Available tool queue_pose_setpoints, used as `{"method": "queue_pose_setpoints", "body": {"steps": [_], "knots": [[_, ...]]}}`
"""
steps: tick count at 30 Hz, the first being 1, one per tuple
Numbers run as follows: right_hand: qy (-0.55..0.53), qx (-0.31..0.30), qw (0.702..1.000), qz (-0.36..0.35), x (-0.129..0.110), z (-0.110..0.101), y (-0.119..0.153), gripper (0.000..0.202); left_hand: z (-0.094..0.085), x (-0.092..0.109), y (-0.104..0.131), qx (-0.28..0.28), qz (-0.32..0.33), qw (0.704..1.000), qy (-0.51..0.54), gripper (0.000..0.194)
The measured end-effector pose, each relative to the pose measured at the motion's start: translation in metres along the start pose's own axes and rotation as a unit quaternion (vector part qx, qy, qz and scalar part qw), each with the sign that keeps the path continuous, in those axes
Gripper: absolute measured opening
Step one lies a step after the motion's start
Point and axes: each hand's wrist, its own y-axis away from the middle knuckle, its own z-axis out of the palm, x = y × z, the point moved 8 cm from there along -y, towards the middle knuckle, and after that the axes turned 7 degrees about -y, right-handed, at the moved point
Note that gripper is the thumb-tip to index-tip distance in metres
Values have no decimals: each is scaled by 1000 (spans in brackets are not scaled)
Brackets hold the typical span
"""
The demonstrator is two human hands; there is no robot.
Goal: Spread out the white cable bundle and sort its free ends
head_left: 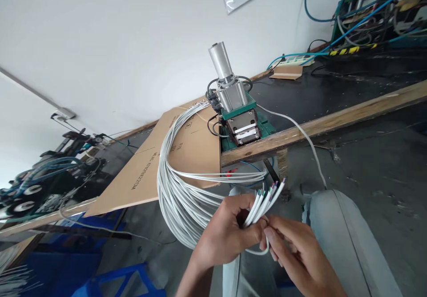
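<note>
My left hand (230, 230) is closed around a bunch of white cables (263, 203) whose cut ends point up and to the right, showing small coloured inner wires. Close beside it, my right hand (293, 248) pinches with thumb and forefinger at one white cable that bends in a loop below the bunch. The pinched spot itself is partly covered by the fingers. From my left hand the long cables sweep back in a wide curve over a cardboard sheet (147, 172). Several cables lie apart from the held bunch, their ends above my left hand.
A machine with a metal cylinder and green base (238, 105) stands at the wooden table edge (327, 110). Tangled hoses and equipment (383, 16) are at the far right, more machinery (43, 181) at left. A blue stool (123, 279) stands below.
</note>
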Motion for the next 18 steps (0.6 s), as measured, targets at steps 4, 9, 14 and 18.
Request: {"method": "queue_pose_setpoints", "body": {"steps": [4, 9, 14, 18], "knots": [[76, 85, 989, -98, -12, -4, 2, 21, -4, -2, 4, 65, 10, 998, -5, 12], [51, 140, 980, -129, -11, 5, 2, 18, -9, -7, 10, 133, 5, 990, 38, 18], [-57, 122, 987, -90, 0, 15, -2, 19, -10, -10, 12, 143, -13, 989, 44, 34], [-75, 95, 991, -51, 1, 16, -4, 25, -10, -5, 11, 115, 8, 993, 33, 32]]}}
